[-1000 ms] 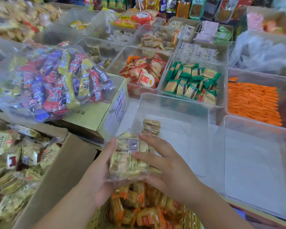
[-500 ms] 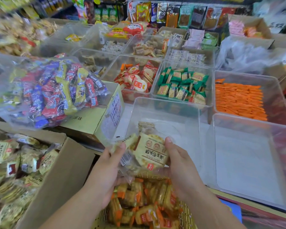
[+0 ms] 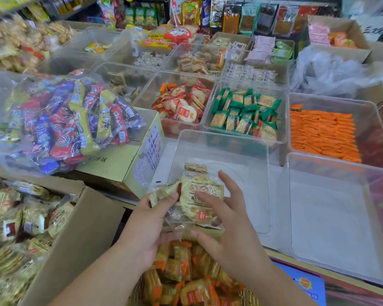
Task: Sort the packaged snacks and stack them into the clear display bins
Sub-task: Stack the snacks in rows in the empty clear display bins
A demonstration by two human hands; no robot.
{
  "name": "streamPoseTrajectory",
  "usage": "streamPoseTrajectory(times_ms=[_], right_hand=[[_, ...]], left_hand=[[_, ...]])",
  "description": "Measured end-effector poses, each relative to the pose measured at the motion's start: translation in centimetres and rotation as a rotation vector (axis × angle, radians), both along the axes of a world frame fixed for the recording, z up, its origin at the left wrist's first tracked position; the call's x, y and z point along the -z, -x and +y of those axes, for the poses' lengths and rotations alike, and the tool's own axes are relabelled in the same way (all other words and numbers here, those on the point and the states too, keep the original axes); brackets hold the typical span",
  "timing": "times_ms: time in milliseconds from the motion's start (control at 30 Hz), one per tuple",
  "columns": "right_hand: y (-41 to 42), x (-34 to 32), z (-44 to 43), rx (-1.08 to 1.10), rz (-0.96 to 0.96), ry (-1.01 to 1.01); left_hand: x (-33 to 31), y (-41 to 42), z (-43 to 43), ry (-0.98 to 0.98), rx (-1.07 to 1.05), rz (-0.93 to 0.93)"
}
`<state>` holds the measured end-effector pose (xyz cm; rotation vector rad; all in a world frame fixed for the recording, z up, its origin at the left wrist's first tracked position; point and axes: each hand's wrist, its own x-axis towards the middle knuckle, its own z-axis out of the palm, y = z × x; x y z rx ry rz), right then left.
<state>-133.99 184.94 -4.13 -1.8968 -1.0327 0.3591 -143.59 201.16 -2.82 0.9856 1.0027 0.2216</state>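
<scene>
Both hands hold a small stack of pale yellow cracker packs (image 3: 199, 195) over the near wall of a clear bin (image 3: 241, 151). My left hand (image 3: 150, 224) grips the stack from the left and below. My right hand (image 3: 228, 226) rests on its right side, fingers spread, thumb under the stack. One cracker pack (image 3: 195, 167) lies inside that bin, just beyond the stack. A basket of orange-trimmed cracker packs (image 3: 186, 274) sits below my hands.
A second clear bin (image 3: 341, 217) stands to the right. Behind are bins of red packs (image 3: 181, 104), green packs (image 3: 243, 113) and orange packs (image 3: 323, 133). A bag of mixed wrapped bars (image 3: 60, 120) lies on a yellow carton (image 3: 128, 160) at left. A cardboard box (image 3: 80, 235) holds more packs.
The stack has been turned printed face up and lifted forward toward the clear bin. My right hand has opened its fingers over the stack's right side.
</scene>
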Motion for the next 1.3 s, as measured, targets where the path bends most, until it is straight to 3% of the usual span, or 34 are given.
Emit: streamPoseTrajectory(times_ms=[67, 167, 233, 433, 600, 800, 1033, 1167, 1300], right_hand=[[-0.9, 0.2, 0.3, 0.025, -0.130, 0.051], [-3.0, 0.6, 1.0, 0.056, -0.177, 0.027], [-4.9, 1.1, 1.6, 0.089, -0.155, 0.058], [-14.1, 4.3, 7.3, 0.200, -0.038, 0.404], [-19.4, 7.9, 14.3, 0.135, -0.060, 0.590], [-19.4, 12.7, 18.3, -0.006, -0.046, 0.804], [-18.2, 12.8, 17.0, -0.084, 0.030, 0.845], [-16.7, 10.7, 14.8, -0.081, -0.040, 0.831], [-13.3, 6.5, 11.7, -0.061, -0.082, 0.571]], left_hand=[[0.1, -0.7, 0.4, 0.016, 0.014, -0.006], [0.8, -1.6, 1.2, 0.014, 0.018, -0.005], [1.5, -2.0, 2.2, -0.022, -0.023, 0.015], [4.1, -2.2, 5.8, -0.071, -0.167, 0.021], [5.5, -2.0, 7.4, 0.002, -0.223, -0.019], [5.9, -2.2, 8.4, 0.056, -0.274, -0.069], [5.2, -2.0, 8.5, 0.071, -0.261, -0.113], [4.6, -1.8, 7.9, 0.065, -0.244, -0.110], [3.9, -1.0, 7.4, 0.039, -0.233, -0.077]])
